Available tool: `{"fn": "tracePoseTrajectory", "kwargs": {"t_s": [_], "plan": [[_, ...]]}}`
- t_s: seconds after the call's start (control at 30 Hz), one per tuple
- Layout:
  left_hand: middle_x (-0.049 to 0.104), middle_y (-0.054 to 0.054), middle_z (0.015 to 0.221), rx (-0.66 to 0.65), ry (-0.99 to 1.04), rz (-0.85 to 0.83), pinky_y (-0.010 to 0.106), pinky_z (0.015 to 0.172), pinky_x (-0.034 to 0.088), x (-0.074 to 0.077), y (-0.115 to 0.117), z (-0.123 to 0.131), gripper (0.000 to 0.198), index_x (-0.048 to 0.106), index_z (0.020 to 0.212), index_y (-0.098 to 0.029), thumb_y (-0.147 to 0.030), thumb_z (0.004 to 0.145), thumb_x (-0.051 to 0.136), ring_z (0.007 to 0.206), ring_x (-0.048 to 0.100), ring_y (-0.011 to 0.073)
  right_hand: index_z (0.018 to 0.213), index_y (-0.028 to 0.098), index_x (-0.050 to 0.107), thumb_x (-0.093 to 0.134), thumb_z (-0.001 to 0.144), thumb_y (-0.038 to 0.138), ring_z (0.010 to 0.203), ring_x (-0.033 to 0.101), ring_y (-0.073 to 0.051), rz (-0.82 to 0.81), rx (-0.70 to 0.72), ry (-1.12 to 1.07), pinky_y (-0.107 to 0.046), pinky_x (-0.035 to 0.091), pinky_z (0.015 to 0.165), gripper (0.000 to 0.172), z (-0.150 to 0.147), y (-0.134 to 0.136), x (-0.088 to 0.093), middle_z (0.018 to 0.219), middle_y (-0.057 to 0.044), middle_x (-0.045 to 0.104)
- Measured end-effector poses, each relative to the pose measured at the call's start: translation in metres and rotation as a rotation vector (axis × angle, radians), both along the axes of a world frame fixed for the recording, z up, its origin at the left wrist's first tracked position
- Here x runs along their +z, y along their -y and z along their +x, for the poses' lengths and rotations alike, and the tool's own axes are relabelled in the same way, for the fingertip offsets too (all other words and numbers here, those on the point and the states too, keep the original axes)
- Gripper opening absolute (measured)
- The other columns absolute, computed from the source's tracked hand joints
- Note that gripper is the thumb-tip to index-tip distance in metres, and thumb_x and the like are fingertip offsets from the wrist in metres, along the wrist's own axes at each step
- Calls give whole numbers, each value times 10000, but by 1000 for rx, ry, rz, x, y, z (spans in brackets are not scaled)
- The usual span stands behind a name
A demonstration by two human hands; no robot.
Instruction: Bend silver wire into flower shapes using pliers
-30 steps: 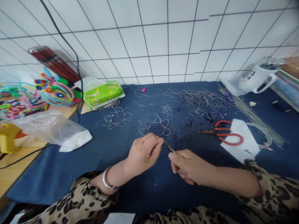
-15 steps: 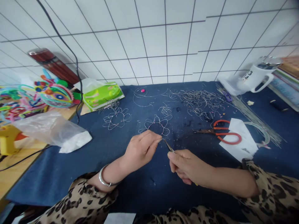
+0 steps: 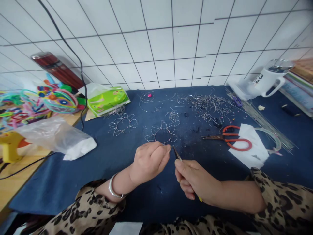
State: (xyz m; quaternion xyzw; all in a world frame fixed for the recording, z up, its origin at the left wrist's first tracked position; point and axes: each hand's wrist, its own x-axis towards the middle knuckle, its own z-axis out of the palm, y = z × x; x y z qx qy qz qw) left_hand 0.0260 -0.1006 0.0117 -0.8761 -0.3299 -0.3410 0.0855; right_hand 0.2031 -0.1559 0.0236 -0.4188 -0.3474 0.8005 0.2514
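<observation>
My left hand [image 3: 150, 161] is closed, thumb and fingers pinched together over what looks like a thin wire. Most of that wire is hidden by the fingers. Just behind the fingertips lies a wire flower [image 3: 161, 131], a ring with several looped petals, its near edge partly covered by the hand. Wrapped in my right hand [image 3: 193, 179] is a pair of pliers [image 3: 178, 155], whose narrow jaws point up and left, close to the left fingertips. Whether the jaws grip the wire cannot be made out. Another wire flower [image 3: 123, 124] rests to the left.
Orange-handled scissors [image 3: 238, 144] lie on white paper at right. Behind are a heap of wire scraps [image 3: 210, 106], straight wires [image 3: 269, 125] and a white mug [image 3: 271, 78]. At left are a green tissue pack [image 3: 107, 101], a plastic bag [image 3: 58, 133] and a yellow glue gun [image 3: 11, 147].
My left hand has shifted slightly toward me and right, showing more of the wire flower's near edge. The pliers have moved very little, slightly down. Both hands remain closed.
</observation>
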Motion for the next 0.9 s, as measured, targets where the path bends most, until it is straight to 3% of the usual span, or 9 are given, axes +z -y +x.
{"fn": "tracePoseTrajectory", "kwargs": {"t_s": [0.4,0.6,0.73,0.9], "plan": [[546,-22,570,-17,-84,147,247,505,423,6,5,4,54,548,799,-147,-131,791,598,531,525,110,657,181,419,467,811,607,369,286,-42,-195,-91,-139,-161,319,325,455,-6,8,2,473,88,295],[548,-18,598,-62,-186,181,262,484,396,0,5,1,55,547,854,-138,-141,807,577,522,490,113,653,179,419,444,834,588,371,308,-47,-280,-108,-175,-175,340,329,448,-8,11,3,485,78,321],[559,-13,621,-105,-188,131,261,524,433,-4,4,1,47,551,870,-139,-146,823,554,551,516,114,663,183,419,416,848,586,372,315,-53,-320,-116,-204,-179,353,325,444,-8,11,3,484,76,328],[598,2,685,-52,-27,-42,253,566,457,-7,1,-2,86,560,895,-152,-155,811,578,604,557,118,666,182,419,428,846,580,369,318,-48,-298,-88,-210,-172,356,327,437,-6,9,1,485,78,332]]}}
